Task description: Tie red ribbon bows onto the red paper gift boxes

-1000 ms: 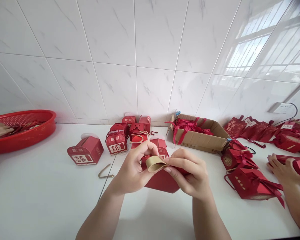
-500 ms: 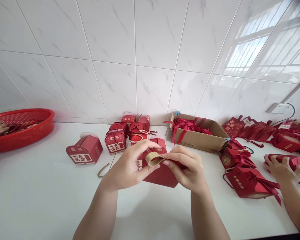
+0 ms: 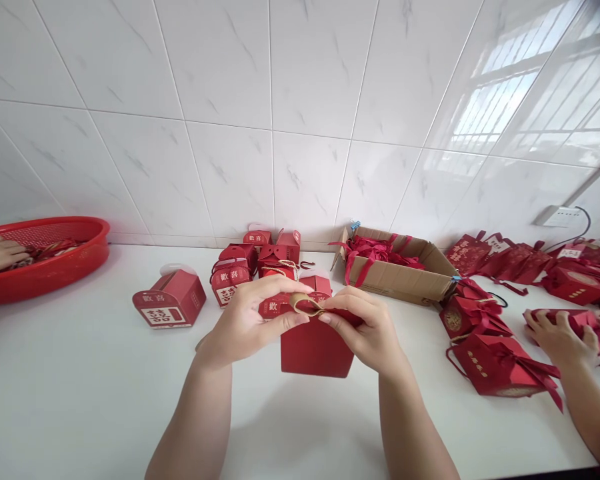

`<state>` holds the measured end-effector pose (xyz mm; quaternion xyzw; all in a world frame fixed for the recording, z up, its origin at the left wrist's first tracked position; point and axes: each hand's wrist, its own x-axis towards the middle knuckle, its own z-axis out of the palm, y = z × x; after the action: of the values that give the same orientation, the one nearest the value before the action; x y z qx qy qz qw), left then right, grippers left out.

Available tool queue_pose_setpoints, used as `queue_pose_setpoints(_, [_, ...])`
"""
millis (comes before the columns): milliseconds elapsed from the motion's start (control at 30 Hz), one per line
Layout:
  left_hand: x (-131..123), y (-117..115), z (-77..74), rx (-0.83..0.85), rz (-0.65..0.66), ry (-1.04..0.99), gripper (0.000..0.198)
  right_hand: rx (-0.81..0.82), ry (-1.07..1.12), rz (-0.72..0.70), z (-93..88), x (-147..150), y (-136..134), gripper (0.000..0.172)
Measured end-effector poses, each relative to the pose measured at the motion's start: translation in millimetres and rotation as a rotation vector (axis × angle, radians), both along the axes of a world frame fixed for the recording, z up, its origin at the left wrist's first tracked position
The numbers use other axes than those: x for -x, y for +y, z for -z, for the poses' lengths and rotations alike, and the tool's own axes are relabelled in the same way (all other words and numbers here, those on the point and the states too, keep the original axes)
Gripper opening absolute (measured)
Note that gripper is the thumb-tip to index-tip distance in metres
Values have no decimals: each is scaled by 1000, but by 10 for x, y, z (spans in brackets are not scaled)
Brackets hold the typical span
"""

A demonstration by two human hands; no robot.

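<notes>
A tan strap (image 3: 300, 301) is bent into a loop between my hands. My left hand (image 3: 255, 317) is closed around the loop, with the thumb below and the fingers above. My right hand (image 3: 363, 327) pinches the loop's narrow end, and a dark red part shows under its fingers. A plain red panel (image 3: 316, 350), seemingly part of a gift box, hangs just below the strap; its join to the strap is hidden by my fingers. Behind my hands stand several red candy boxes (image 3: 233, 273) with white characters.
Another red candy box (image 3: 170, 299) stands left. A cardboard box (image 3: 405, 283) of red ribbons is by the tiled wall. Ribboned red boxes (image 3: 500, 365) crowd the right, where another person's hand (image 3: 567, 339) grips one. A different hand (image 3: 3, 255) reaches into a red basket (image 3: 87, 257).
My hands have shifted slightly left and up, and the strap's loop looks narrower. The red panel now faces me more squarely. The hand in the basket has moved right.
</notes>
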<state>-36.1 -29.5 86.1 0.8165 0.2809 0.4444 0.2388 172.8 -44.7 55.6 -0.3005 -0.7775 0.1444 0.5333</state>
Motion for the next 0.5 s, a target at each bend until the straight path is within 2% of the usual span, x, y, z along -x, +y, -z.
queue_pose_setpoints(200, [-58, 18, -1, 84, -34, -64, 7, 90, -12, -18, 7, 53, 39, 7])
queue_pose_setpoints(500, [-175, 26, 51, 53, -134, -128, 12, 290, -44, -28, 14, 91, 23, 10])
